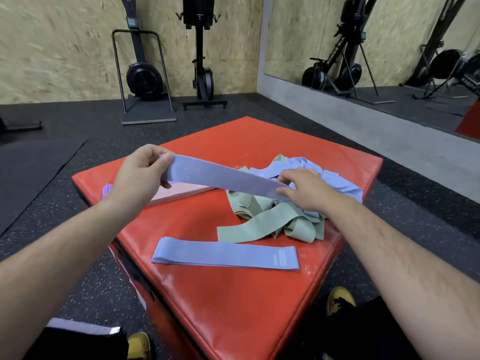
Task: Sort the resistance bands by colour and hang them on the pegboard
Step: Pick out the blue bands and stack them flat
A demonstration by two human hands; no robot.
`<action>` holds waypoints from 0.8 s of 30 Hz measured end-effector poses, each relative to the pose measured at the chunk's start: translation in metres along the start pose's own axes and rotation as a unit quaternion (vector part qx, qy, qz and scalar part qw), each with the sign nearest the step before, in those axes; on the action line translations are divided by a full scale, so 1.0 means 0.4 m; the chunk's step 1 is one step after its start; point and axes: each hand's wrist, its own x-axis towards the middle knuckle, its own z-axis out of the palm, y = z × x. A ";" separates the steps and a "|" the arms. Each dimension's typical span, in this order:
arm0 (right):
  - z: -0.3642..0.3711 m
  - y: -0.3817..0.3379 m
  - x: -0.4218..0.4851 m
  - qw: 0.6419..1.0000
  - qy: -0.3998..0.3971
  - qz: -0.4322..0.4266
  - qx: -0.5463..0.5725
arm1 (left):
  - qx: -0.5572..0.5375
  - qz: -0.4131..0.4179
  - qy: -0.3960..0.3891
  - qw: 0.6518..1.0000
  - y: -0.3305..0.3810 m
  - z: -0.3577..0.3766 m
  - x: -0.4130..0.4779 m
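Note:
A blue resistance band (220, 176) is stretched flat above the red box (246, 294). My left hand (141, 172) grips its left end, and my right hand (305, 189) pinches its right end over a tangled pile of green bands (262, 222) and blue bands (335, 180). Another blue band (224, 254) lies flat on the box near me. A pink band stack (179, 192) lies under my left hand, with a purple edge (107, 189) beside it. No pegboard is in view.
The red box stands on black rubber flooring (85, 268). Upright rowing machines (145, 74) stand against the chipboard wall behind. A wall mirror (389, 48) is at the right. My yellow shoes (340, 301) are beside the box's near corner.

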 end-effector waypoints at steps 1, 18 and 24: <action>-0.007 0.008 -0.008 1.000 0.015 0.011 0.008 | -0.005 -0.014 0.000 1.000 -0.006 -0.015 -0.001; 0.060 -0.076 -0.217 0.985 -0.173 -0.015 0.008 | 0.322 -0.064 -0.214 0.920 -0.182 -0.057 -0.126; 0.094 -0.065 -0.235 0.985 -0.147 -0.061 -0.067 | 0.366 0.008 -0.259 0.894 -0.204 -0.060 -0.135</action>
